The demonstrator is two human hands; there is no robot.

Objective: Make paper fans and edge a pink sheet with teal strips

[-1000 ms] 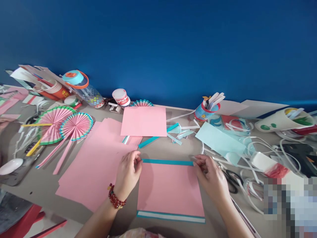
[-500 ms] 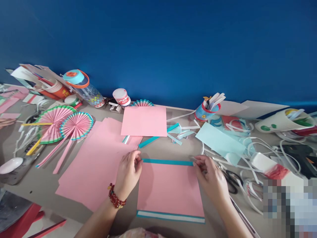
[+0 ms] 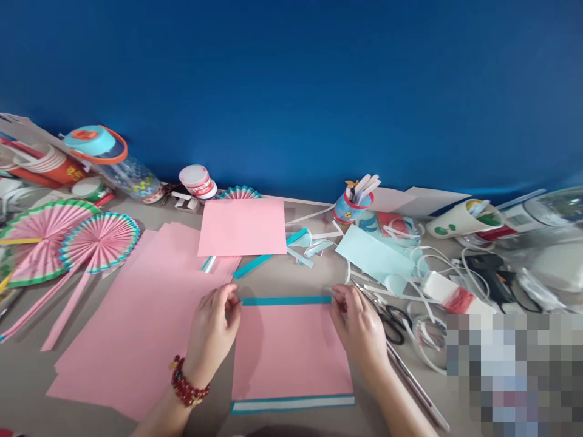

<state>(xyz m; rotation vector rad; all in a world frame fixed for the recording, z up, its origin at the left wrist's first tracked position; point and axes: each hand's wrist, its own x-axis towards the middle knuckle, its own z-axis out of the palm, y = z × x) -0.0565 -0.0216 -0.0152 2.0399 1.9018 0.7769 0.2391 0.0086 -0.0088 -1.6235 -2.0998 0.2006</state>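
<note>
A pink paper sheet lies flat in front of me, with a teal paper strip along its far edge. Its near edge carries a teal border with a white band. At the strip's left end, my left hand is closed, thumb and fingers pinched at the corner. My right hand pinches the strip's right end in the same way. The fingertips partly hide both ends. Left of the sheet are several larger pink papers, stacked unevenly.
Beyond the hands lie a smaller pink sheet, a loose teal strip and a light blue paper. Folded fans and a bottle stand left. Black scissors, a pen cup and a glue gun are right.
My view has turned to the right, so the tabletop things sit further left in the picture. Both hands keep their pinch at the ends of the teal strip.
</note>
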